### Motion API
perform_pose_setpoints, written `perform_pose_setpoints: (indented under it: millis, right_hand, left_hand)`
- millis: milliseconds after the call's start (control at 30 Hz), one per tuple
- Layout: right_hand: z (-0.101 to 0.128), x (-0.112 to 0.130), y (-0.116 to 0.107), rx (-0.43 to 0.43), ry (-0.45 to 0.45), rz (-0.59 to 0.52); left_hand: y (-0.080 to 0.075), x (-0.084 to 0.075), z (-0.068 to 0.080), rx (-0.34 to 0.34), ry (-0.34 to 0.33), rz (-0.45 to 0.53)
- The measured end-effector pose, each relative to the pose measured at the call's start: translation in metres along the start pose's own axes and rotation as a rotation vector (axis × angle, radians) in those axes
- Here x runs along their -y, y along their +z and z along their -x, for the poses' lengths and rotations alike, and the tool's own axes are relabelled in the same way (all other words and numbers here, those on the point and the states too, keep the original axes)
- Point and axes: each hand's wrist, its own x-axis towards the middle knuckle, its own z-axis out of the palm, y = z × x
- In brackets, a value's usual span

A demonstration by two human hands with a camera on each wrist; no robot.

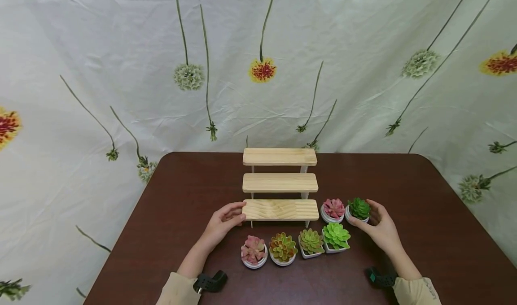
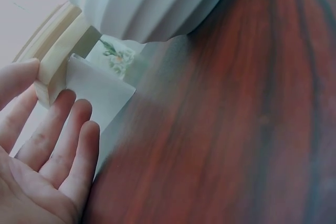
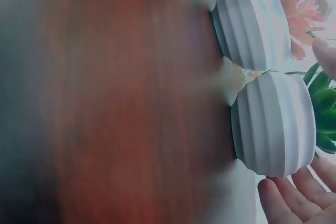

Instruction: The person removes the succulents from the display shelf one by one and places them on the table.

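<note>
1. Two hands work: my left hand (image 1: 223,221), fingers relaxed, steadies the stand (image 1: 280,183) at its bottom step's left end.
2. My right hand (image 1: 379,227) cups the dark green pot (image 1: 358,209), right of the stand, on the table (image 1: 444,233).
3. I judge I am picking it up; next I need a firm grip and a level lift.

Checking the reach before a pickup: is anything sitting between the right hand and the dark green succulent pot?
Nothing visible. The right hand is already cupped around the dark green succulent pot; the pink succulent pot sits on the pot's far side.
</note>
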Motion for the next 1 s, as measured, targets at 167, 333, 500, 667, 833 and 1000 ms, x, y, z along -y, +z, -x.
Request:
perform_pose_setpoints:
  millis: [167,333,500,667,833,1000]
  right_hand:
    - [0.000,0.008,-0.002,-0.004,-0.047,0.074]
    - [-0.002,0.015,-0.003,-0.027,-0.124,0.131]
    - [-0.002,0.022,-0.004,-0.045,-0.179,0.159]
    - [-0.002,0.030,-0.004,-0.068,-0.226,0.204]
    - [-0.001,0.038,-0.003,-0.077,-0.258,0.249]
    - [0.001,0.047,0.002,-0.066,-0.294,0.278]
  left_hand:
    - [0.001,-0.004,0.002,-0.020,0.002,-0.039]
    - [0.004,-0.022,0.006,-0.026,0.041,-0.102]
    - [0.007,-0.037,0.011,-0.058,0.131,-0.235]
    - [0.002,-0.026,0.006,-0.109,0.173,-0.447]
    - [0.001,-0.029,0.005,-0.138,0.213,-0.614]
    - [0.007,-0.046,0.009,-0.151,0.260,-0.752]
